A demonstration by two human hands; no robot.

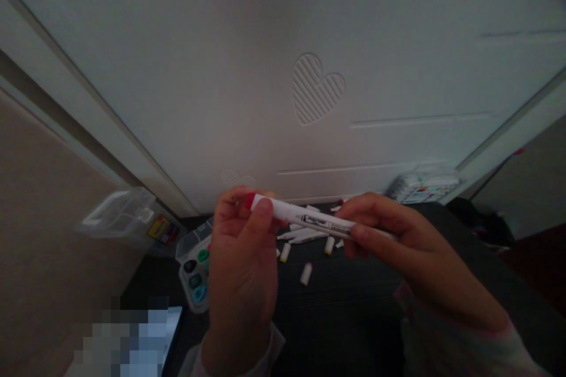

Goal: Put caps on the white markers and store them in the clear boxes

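A white marker [316, 222] with a red-ended cap is held up in both hands, sloping down to the right. My left hand [243, 247] pinches the capped end between thumb and fingers. Round the barrel near the other end, my right hand [393, 230] closes with thumb and fingertips; that end is partly hidden. Dark print runs along the barrel. Behind and below lie several white markers [305, 237] in a loose heap. Loose caps are scattered in front of them, one of them a white cap [306, 274] standing nearest to me.
Left of my left hand sits a clear case [184, 288] holding markers with coloured ends. Behind it leans a transparent plastic box [128, 218] with a yellow label. A clear pack [424, 184] stands at the back right. The dark tabletop [336, 318] meets a white door [198, 70].
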